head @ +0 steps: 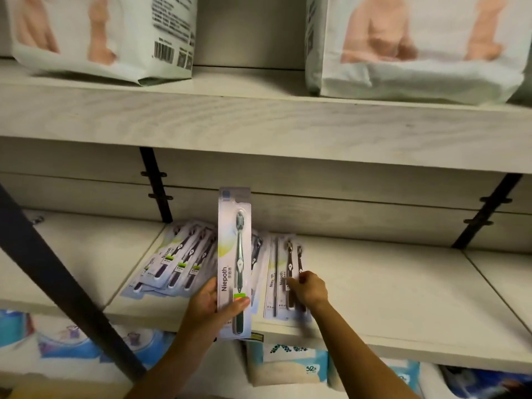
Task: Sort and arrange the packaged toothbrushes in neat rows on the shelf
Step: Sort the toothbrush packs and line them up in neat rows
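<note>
On the shelf (374, 298), the left pile (175, 260) fans out in about four overlapping "Niepoth" packs, too blurred to count exactly. The left hand (205, 303) grips one upright pack (234, 254) reading "Niepoth", which partly hides another behind it. The right hand (311, 289) curls onto the right stack (280, 283), where two brushes show; whether it grasps or only presses, I cannot tell.

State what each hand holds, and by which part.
Left hand grips the upright toothbrush pack by its lower end. Right hand touches the flat packs; any grip cannot be told.
</note>
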Demonstrator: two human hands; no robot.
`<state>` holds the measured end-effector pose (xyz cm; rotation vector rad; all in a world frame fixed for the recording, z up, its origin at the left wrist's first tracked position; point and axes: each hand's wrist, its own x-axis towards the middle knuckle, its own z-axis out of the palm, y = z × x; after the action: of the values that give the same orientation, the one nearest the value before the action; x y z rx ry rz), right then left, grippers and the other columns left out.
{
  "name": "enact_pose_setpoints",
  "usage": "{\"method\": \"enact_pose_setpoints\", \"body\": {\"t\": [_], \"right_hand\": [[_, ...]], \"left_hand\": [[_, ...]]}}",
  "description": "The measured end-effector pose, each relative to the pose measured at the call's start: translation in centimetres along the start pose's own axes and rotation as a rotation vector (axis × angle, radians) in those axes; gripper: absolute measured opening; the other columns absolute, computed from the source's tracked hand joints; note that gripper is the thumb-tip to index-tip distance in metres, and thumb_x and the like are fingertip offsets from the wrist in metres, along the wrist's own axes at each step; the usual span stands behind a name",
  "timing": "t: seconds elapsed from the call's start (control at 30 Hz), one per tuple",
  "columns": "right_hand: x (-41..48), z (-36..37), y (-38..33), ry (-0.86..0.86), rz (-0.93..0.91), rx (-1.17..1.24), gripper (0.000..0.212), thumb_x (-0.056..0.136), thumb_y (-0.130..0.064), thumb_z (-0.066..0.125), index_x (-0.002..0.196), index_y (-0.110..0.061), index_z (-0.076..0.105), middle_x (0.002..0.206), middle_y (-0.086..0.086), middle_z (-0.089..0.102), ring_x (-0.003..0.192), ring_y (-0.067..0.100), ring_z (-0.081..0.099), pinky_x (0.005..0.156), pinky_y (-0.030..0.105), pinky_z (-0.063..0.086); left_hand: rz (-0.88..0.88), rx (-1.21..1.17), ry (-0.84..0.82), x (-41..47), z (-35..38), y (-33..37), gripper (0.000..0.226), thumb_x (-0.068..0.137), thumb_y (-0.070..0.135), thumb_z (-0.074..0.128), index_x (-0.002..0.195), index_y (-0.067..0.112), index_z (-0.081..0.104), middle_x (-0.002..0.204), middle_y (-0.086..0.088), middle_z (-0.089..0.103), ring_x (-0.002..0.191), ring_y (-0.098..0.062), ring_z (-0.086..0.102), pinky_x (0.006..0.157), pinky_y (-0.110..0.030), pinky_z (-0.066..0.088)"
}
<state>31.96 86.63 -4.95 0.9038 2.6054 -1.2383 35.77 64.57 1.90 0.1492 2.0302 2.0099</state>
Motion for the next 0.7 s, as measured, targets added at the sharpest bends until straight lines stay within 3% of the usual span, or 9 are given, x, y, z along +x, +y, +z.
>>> {"method": "enact_pose_setpoints", "body": {"t": [0.13,0.23,0.3,0.37,0.47,0.57,0.7], "right_hand": [[-0.4,-0.1,-0.2,0.059,-0.049,-0.063,0.035,0.094,-0.037,0.049,0.117,-0.012,0.058,0.125,0.010,0.051,0.104,0.030,0.059,0.096,0.038,0.046],[-3.0,-1.0,-0.7,0.127,-0.201,0.196,0.035,0.097,-0.036,0.045,0.122,-0.016,0.056,0.130,0.006,0.047,0.109,0.024,0.057,0.096,0.036,0.047],[-6.0,-2.2,-1.4,-0.006,-0.322,0.468,0.026,0.095,-0.034,0.048,0.114,-0.021,0.061,0.118,0.001,0.060,0.101,0.012,0.059,0.084,0.023,0.050],[-8.6,-3.3,-1.8,-0.160,-0.435,0.565,0.019,0.094,-0.029,0.051,0.106,-0.024,0.064,0.100,-0.009,0.067,0.086,0.001,0.062,0.070,0.015,0.049],[-9.8,-3.7,-1.1,-0.144,-0.475,0.601,0.021,0.088,-0.022,0.061,0.110,-0.020,0.062,0.094,-0.010,0.070,0.080,0.004,0.068,0.064,0.015,0.051],[-9.4,-4.0,0.2,-0.052,-0.428,0.610,0.023,0.087,-0.019,0.064,0.109,-0.020,0.062,0.094,-0.005,0.071,0.083,0.009,0.069,0.070,0.019,0.055],[-7.4,-6.4,2.4,0.053,-0.366,0.564,0.021,0.087,-0.019,0.064,0.108,-0.019,0.064,0.080,-0.003,0.067,0.072,0.009,0.065,0.062,0.015,0.050]], "left_hand": [[-0.026,-0.059,-0.040,0.2,1.1,-0.3,0.032,0.077,-0.006,0.066,0.101,0.015,0.062,0.093,0.004,0.074,0.087,-0.012,0.070,0.066,-0.019,0.055],[-0.044,-0.069,-0.075,0.9,1.9,-0.7,0.035,0.076,-0.005,0.068,0.103,0.016,0.062,0.096,0.002,0.074,0.090,-0.013,0.070,0.069,-0.021,0.056],[-0.047,-0.052,-0.095,1.4,2.8,-0.9,0.037,0.075,-0.004,0.069,0.104,0.017,0.062,0.097,0.001,0.074,0.090,-0.014,0.070,0.070,-0.022,0.055],[-0.049,-0.044,-0.112,2.0,3.9,-1.2,0.039,0.074,-0.004,0.071,0.107,0.016,0.062,0.099,-0.002,0.073,0.093,-0.017,0.069,0.077,-0.030,0.056],[-0.059,-0.026,-0.158,2.6,5.6,-1.7,0.044,0.074,-0.002,0.072,0.109,0.021,0.061,0.103,-0.002,0.072,0.099,-0.018,0.067,0.087,-0.040,0.054],[-0.059,-0.024,-0.232,2.7,7.5,-2.1,0.045,0.074,-0.004,0.070,0.112,0.019,0.060,0.101,-0.001,0.073,0.095,-0.015,0.069,0.080,-0.031,0.055],[-0.017,0.052,-0.237,3.0,8.8,-1.3,0.019,0.078,0.000,0.068,0.092,0.010,0.060,0.089,-0.004,0.069,0.077,-0.009,0.069,0.064,-0.017,0.052]]}}
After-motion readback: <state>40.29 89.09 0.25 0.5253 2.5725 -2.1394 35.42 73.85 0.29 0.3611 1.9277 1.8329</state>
